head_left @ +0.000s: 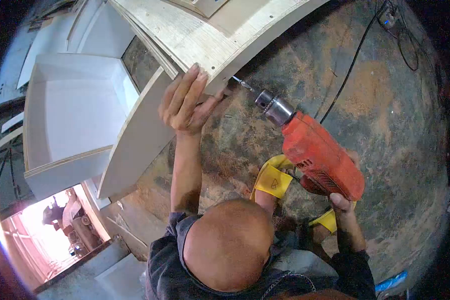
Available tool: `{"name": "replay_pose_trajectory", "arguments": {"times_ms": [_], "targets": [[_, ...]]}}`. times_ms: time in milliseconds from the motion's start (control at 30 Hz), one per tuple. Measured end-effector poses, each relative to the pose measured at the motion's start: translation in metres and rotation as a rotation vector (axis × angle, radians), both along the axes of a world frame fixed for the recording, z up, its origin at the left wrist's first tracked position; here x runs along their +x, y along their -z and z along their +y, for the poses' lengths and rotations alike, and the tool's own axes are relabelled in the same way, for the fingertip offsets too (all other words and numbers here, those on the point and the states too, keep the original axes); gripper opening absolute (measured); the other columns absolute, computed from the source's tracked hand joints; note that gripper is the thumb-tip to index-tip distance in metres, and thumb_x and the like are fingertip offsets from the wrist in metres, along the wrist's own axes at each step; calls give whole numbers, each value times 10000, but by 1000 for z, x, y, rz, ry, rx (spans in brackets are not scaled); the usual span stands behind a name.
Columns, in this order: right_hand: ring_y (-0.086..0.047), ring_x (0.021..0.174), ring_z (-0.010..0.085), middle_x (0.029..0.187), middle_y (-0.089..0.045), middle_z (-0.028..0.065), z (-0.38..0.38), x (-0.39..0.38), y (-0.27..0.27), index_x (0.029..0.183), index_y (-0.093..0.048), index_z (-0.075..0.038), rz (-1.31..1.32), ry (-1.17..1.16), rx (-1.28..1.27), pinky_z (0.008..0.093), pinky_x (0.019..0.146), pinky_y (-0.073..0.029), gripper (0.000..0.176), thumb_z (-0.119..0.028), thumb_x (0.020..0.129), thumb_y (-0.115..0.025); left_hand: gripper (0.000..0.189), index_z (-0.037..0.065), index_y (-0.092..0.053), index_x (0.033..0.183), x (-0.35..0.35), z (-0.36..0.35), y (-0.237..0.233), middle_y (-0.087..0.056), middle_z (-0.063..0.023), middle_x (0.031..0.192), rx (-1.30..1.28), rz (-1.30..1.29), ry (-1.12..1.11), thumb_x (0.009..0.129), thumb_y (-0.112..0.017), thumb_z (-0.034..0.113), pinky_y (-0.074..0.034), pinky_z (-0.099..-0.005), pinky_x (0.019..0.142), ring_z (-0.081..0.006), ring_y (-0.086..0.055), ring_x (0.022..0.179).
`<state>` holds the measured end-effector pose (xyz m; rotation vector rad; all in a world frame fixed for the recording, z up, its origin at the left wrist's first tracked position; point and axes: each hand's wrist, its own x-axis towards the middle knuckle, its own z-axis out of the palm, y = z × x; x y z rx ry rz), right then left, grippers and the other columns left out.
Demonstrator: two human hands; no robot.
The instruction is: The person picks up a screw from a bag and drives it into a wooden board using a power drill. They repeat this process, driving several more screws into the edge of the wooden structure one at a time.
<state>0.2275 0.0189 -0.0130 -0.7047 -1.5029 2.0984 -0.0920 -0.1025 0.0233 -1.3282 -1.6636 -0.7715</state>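
Note:
A red electric drill (322, 155) is in my right hand (345, 202), which wraps round its handle at the rear. From the drill's metal chuck (275, 107) a thin bit points up and left. The bit's tip meets the curved edge of a pale wooden board (205, 37), near its corner. At that corner my left hand (187, 102) grips the board, fingertips at its end and thumb by the curved edge. Small dark holes show in the board's face close by. Below the left hand is a grey curved panel (137, 135).
An open white box (80, 107) stands to the left. A black cable (352, 70) crosses the stained floor (380, 130) toward a socket (387, 21) at top right. Yellow-strapped footwear (274, 181) is below the drill. A bright opening (50, 235) lies at lower left.

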Motion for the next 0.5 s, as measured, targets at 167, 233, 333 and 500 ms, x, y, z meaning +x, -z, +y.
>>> {"name": "replay_pose_trajectory", "arguments": {"times_ms": [167,233,333,500], "targets": [[-400,1175,276,1228,-437,145,-3,-3,-3,1227,-359,-20,-36,29,-34,409,991,-294,909,-470,527,-724,316,95,-670,857,-4,-1,0,-669,-59,896,4,56,3,584,-790,199,-526,-283,653,-209,-634,759],[-400,1175,278,1229,-435,146,0,-3,-1,1228,-359,-21,-35,7,-13,408,992,-294,911,-471,526,-725,304,102,-672,848,-6,-4,2,-670,-57,891,4,57,17,582,-789,191,-524,-279,642,-205,-631,746],[-401,1173,279,1231,-432,149,-2,-5,-7,1225,-360,-22,-58,-6,-30,410,991,-293,913,-475,522,-727,275,116,-676,830,-4,-7,2,-672,-54,880,-35,59,21,584,-785,171,-519,-271,618,-202,-625,723],[-405,1168,278,1233,-431,150,-3,-6,2,1210,-368,-27,-30,-2,-3,417,989,-293,903,-480,518,-731,265,133,-678,820,-6,-7,-4,-670,-54,890,-86,52,70,576,-782,146,-515,-264,592,-209,-619,703]]}}
